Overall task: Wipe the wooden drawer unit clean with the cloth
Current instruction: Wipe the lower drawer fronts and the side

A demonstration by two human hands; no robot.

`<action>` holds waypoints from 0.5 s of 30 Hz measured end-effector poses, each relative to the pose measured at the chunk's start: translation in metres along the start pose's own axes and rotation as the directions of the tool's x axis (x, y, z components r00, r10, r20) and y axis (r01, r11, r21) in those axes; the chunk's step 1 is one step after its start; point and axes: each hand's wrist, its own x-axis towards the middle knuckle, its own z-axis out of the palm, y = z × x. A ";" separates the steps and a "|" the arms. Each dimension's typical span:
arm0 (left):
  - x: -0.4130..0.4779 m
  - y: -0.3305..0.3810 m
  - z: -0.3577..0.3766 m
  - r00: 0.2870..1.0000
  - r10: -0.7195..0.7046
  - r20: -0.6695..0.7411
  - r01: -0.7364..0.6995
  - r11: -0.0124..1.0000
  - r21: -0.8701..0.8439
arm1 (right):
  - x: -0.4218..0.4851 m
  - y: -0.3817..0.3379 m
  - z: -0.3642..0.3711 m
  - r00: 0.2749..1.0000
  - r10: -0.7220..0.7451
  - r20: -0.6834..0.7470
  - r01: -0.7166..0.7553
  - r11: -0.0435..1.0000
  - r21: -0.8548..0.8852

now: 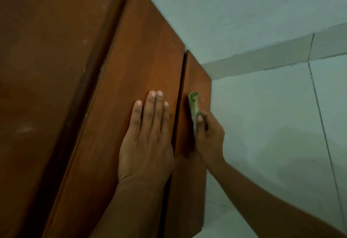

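Note:
The wooden drawer unit [131, 53] fills the left and middle of the head view, reddish brown, seen from above. My left hand [148, 140] lies flat on an upper drawer front with its fingers straight. A dark gap runs between that front and the lower drawer front [195, 76]. My right hand [208, 134] grips a bunched green cloth [194, 104] and holds it against the lower front, just right of the gap. Part of the cloth is hidden inside my fingers.
The unit's top surface [47, 49] shows pale dusty smudges at the left. A pale wall [234, 12] stands behind the unit, with a tiled skirting [262, 59] along its foot. Light floor tiles [272, 125] lie to the right.

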 end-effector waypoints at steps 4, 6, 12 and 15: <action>-0.001 0.000 0.003 0.999 -0.008 -0.034 0.008 1.000 -0.012 | -0.063 -0.008 -0.002 0.960 -0.185 0.209 0.160 0.979 0.128; -0.001 0.001 0.004 0.999 -0.012 -0.044 0.011 1.000 -0.023 | -0.055 -0.001 0.006 0.944 -0.215 0.250 0.187 0.974 0.129; 0.001 0.000 0.006 1.000 0.009 0.024 -0.009 1.000 0.009 | 0.066 0.014 0.028 0.991 0.027 0.134 -0.026 1.000 -0.005; 0.000 0.000 0.004 0.998 0.019 0.064 -0.021 0.999 0.034 | 0.110 0.008 0.031 0.972 0.227 0.066 -0.222 0.972 -0.076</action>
